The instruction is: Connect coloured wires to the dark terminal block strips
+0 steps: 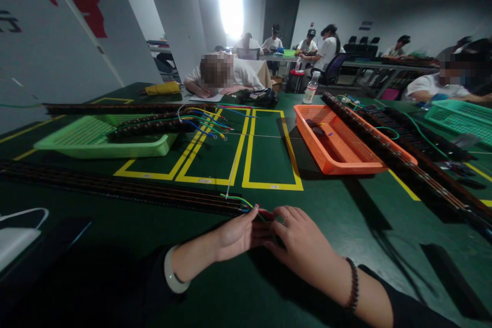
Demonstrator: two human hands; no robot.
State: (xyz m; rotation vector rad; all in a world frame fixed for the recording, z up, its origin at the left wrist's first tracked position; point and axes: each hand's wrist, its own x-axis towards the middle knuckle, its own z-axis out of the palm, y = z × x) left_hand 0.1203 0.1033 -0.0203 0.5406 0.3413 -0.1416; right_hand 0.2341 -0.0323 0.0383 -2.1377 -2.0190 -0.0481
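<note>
A long dark cable bundle (154, 192) lies across the green table, and its right end reaches my hands. Thin wires come out there, one of them green and yellow (241, 200). My left hand (238, 236) is closed around these wires, thumb on top. Close against it on the right, my right hand (302, 241) has its fingers bent onto the same wires. A white cable tie (231, 174) stands up from the bundle near its end, with a long loose tail.
Behind the bundle are a green basket (115, 149) with wires and an orange basket (346, 168) with a long harness (384, 151) across it. A bottle (311, 88) stands farther back. A person (246, 74) leans on the table's far side; others sit beyond.
</note>
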